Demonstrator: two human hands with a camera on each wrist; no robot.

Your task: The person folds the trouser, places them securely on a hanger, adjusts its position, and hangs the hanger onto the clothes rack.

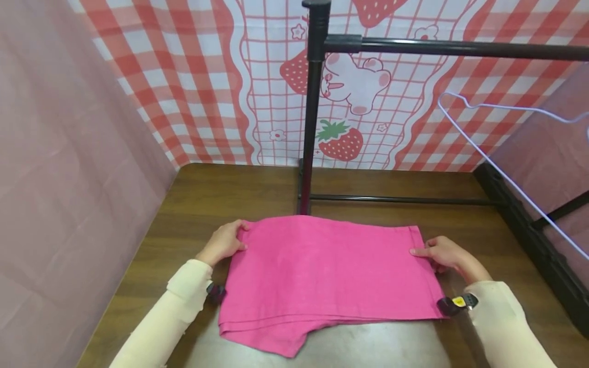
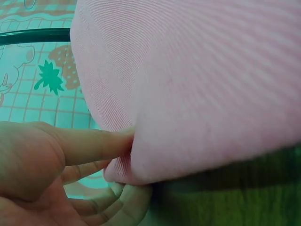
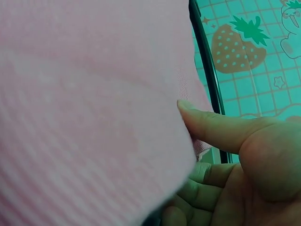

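Note:
A pair of bright pink shorts (image 1: 322, 271), folded in half lengthwise, stretches flat between both hands, its crotch point jutting out at the lower left. At the left end, my left hand (image 1: 225, 241) pinches the edge between thumb and fingers. The left wrist view shows that thumb (image 2: 101, 143) pressed on the ribbed-looking cloth (image 2: 188, 94), fingers underneath. My right hand (image 1: 445, 254) grips the hemmed right end, thumb on top. In the right wrist view, the thumb (image 3: 216, 127) lies against the cloth (image 3: 94, 103) and the other fingers curl behind it.
A black clothes rack (image 1: 312, 112) stands behind the shorts on the wooden table (image 1: 221, 191). From the right hangs a pale purple hanger (image 1: 501, 171). A strawberry-patterned curtain (image 1: 271, 117) closes off the back, with a plain pink curtain (image 1: 69, 153) on the left.

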